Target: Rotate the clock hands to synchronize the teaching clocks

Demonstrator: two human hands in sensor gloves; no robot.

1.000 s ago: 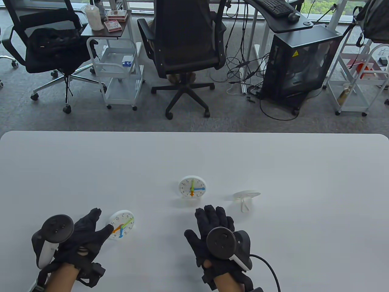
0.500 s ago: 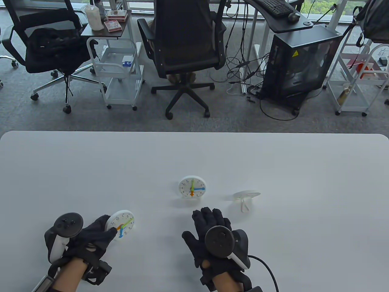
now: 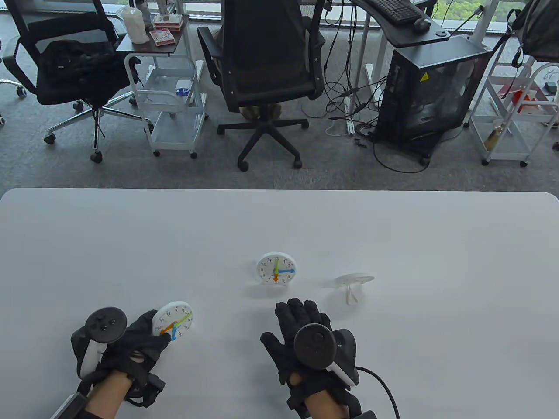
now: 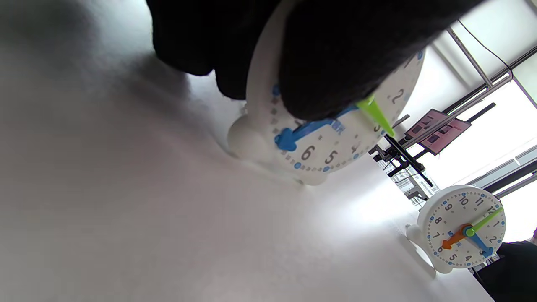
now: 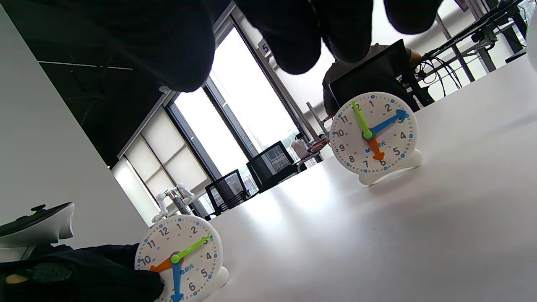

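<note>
left hand grip clasps near clock, thumb on face; right hand grip spread flat on bench, holding nothing.

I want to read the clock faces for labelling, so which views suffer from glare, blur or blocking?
Table view: even light, but both faces are small. Left wrist view: window glare at right, and the left hand's dark blurred fingers cover much of the near clock. Right wrist view: bright windows behind, yet the far clock reads sharply.
</note>
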